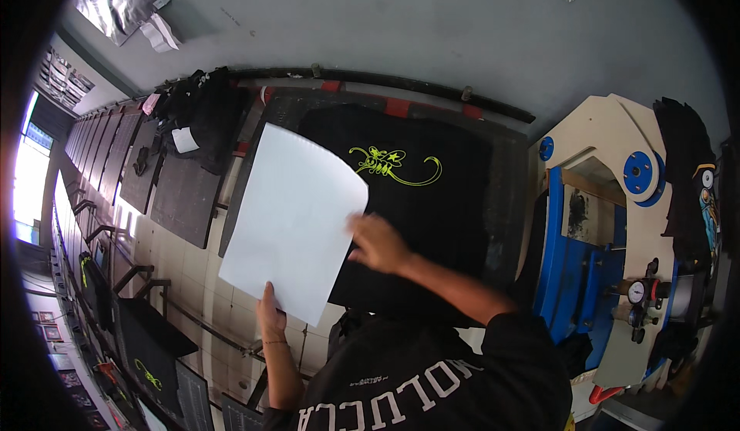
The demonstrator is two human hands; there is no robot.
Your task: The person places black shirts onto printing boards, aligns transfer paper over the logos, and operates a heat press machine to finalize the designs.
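A large white sheet (289,219), slightly curled along its upper right side, is held up over the left part of a black T-shirt (439,223). My left hand (270,311) grips the sheet's lower edge, thumb on the face towards me and the other fingers hidden behind. At the sheet's right edge is my right hand (378,244), blurred by motion, its fingers curled; whether it pinches the edge cannot be made out. The shirt lies flat on a dark board (505,200), with a yellow-green line design (389,165) showing right of the sheet.
On the right stands a blue and cream machine (582,254) with a pressure gauge (637,292). Dark garments (204,111) are heaped on a board at the back left. Rows of boards on metal arms run along the left. A grey wall (432,30) rises behind.
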